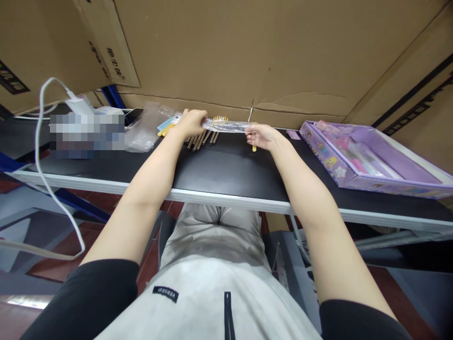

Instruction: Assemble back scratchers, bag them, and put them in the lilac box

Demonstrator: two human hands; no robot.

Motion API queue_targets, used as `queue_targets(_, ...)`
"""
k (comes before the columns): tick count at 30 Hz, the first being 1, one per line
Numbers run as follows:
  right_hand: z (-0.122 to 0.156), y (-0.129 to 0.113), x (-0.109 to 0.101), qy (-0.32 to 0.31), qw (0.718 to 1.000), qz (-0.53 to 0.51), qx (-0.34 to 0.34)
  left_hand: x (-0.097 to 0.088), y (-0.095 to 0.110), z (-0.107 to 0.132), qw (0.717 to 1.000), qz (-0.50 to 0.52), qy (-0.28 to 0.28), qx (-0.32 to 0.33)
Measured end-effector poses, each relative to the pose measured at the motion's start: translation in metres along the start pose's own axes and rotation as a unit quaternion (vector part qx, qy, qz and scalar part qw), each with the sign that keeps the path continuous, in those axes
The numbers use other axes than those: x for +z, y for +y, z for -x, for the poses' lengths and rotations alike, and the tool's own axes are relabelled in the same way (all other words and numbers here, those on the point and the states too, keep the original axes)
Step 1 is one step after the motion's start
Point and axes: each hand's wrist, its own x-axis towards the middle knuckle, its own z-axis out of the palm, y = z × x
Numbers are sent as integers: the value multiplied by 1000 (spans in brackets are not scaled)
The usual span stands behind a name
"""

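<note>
A narrow clear plastic sleeve (228, 126) is stretched level above the far part of the black table. My left hand (191, 123) is closed on its left end, and my right hand (262, 137) grips the other end with curled fingers. Below the right hand a short yellow tip (254, 148) shows; whether the hand holds it I cannot tell. Several slim brown metallic sticks (200, 141) lie under and beside the left hand. Behind the sleeve are yellow-and-dark ends (221, 118) of a bundle. Blue and yellow pieces (164, 127) lie left of the left hand, partly covered by it.
An open purple box (354, 177) with packaged items stands on the right of the table (230, 170). Clear plastic bags (143, 134) lie on the left, beside a blurred-out area and a white cable (41, 123). A cardboard wall (230, 56) closes off the back.
</note>
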Motion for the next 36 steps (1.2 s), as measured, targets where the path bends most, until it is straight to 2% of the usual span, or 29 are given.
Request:
queue_targets(5, 1, 0, -3, -5, 1000, 20, -1, 3, -6, -1, 999, 17, 17, 30)
queue_targets(10, 3, 0, 0, -7, 1000, 27, -13, 1, 0, 2, 999, 5, -26, 24)
queue_targets(13, 4, 2, 6, -9, 999, 17, -31, 0, 14, 5, 998, 5, -28, 49)
queue_targets(19, 5, 9, 21, -34, 999, 11, -36, 7, 56, 10, 993, 13, 17, 116)
queue_targets(23, 10, 11, 30, -39, 998, 24, -41, 14, 68, 9, 992, 14, 22, 123)
queue_targets(30, 13, 13, 35, -24, 995, 98, -26, 16, 64, 4, 993, -4, -2, 117)
queue_targets(34, 5, 7, 20, -25, 991, 119, -49, 16, 53, -1, 993, 2, 6, 122)
queue_targets(36, -1, 3, 7, 6, 984, 154, -87, 16, 44, -3, 993, 9, 10, 119)
